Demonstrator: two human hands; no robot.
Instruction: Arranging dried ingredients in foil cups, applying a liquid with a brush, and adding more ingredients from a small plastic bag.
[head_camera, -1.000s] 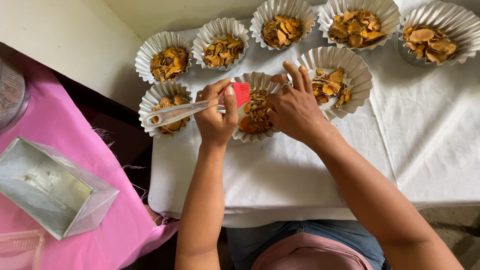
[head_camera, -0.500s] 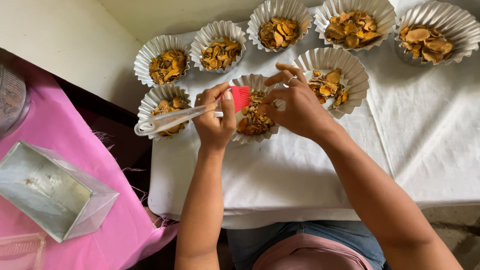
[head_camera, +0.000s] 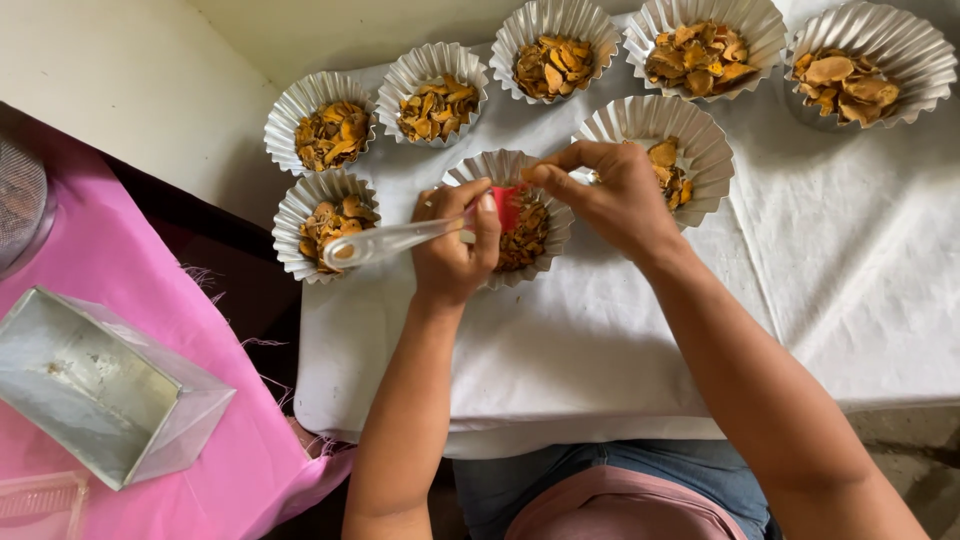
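Gripping a small brush (head_camera: 400, 238) with a clear plastic handle and red head, the left hand (head_camera: 452, 250) is clenched around it above a fluted foil cup (head_camera: 470, 170) of dry orange slices. The right hand (head_camera: 610, 195) pinches its fingertips together at the red head. Matching crinkled cups sit on the white cloth (head_camera: 850, 260).
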